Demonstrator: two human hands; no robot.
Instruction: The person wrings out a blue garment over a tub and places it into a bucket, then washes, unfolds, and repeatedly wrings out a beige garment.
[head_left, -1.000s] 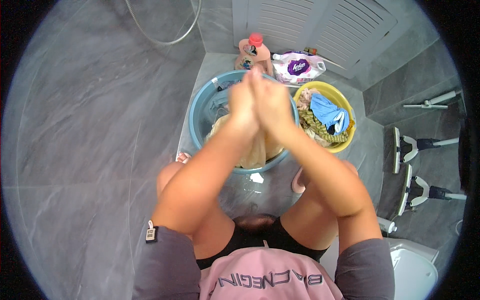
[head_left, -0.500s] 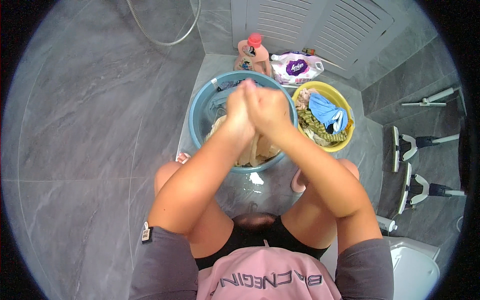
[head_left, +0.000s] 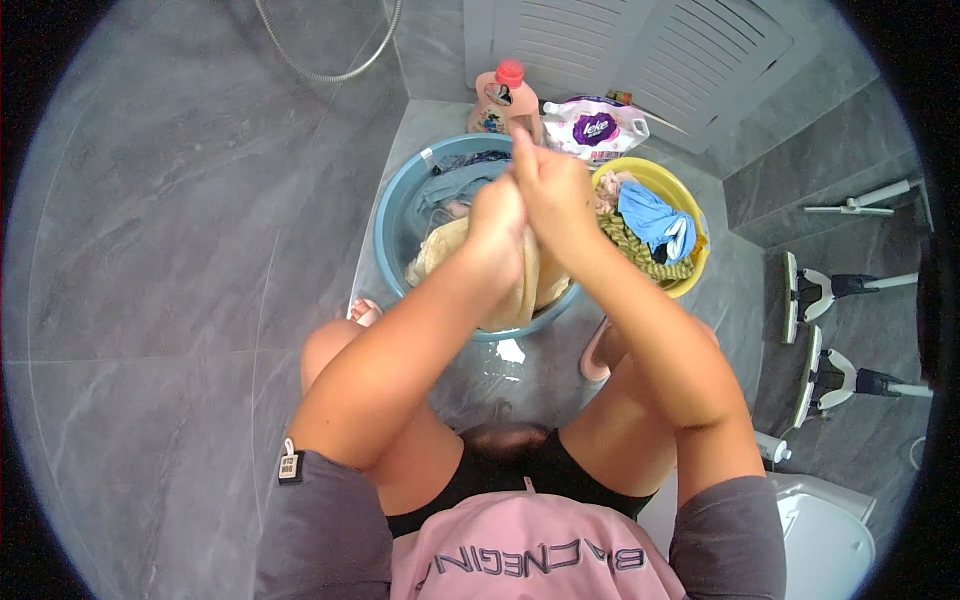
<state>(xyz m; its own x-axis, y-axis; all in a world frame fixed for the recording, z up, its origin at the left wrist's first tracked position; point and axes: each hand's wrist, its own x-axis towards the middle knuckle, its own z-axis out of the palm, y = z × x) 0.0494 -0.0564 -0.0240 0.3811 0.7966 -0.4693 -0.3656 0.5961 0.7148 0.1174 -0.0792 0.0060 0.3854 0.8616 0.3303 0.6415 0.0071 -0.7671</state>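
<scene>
My left hand and my right hand are pressed together above the blue basin. Both are closed around a cream-coloured garment, which hangs from beneath them into the basin. The bunched part inside my fingers is hidden. My right thumb points up, away from me. Behind the cream garment, blue-grey clothes lie in the basin.
Right of it stands a yellow basin piled with clothes, a blue cloth on top. A pink bottle and a white-purple detergent pouch stand behind. Mop heads lean by the right wall.
My joined hands have shifted slightly right and a little nearer. More of the cream garment now shows raised below them, and the basin's left side is less covered.
</scene>
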